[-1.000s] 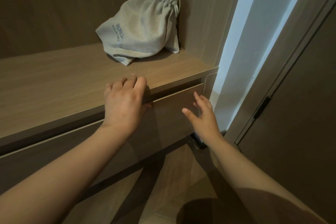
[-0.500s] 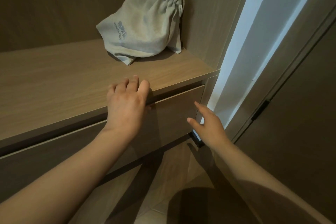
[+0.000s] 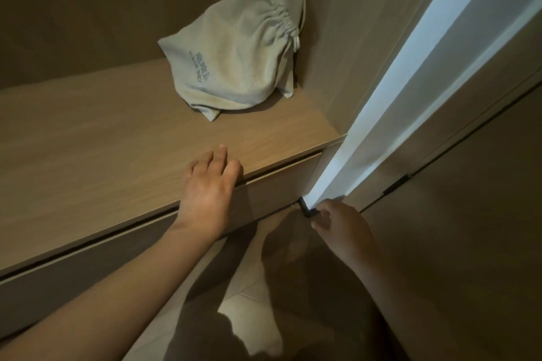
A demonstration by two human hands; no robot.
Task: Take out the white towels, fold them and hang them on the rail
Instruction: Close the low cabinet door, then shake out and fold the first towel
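- Left hand [image 3: 209,187]: fingers spread and nearly straight, lying on the shelf [image 3: 102,141] top at its front edge. It holds nothing.
- Drawer [image 3: 281,184]: its front is just beneath this hand's palm and looks closed; a dark gap runs along its top edge.
- Right hand [image 3: 341,226]: low, fingers loosely curled and holding nothing, just beside a black fitting [image 3: 306,209]. I cannot tell if it touches the fitting.
- Towels: none in view. Judgement: they are probably inside the drawer under the left hand.
- Bag [image 3: 234,61]: grey, with a drawstring, beyond the left fingertips at the back of the shelf. It is not a towel, so leave it.
- Step in hand, as judged: opening the drawer.
- To do it well:
  - Drop the left fingers off the shelf top into the gap and hook the drawer lip.
  - Pull straight toward the body.
  - Keep the right hand out of the drawer's path.
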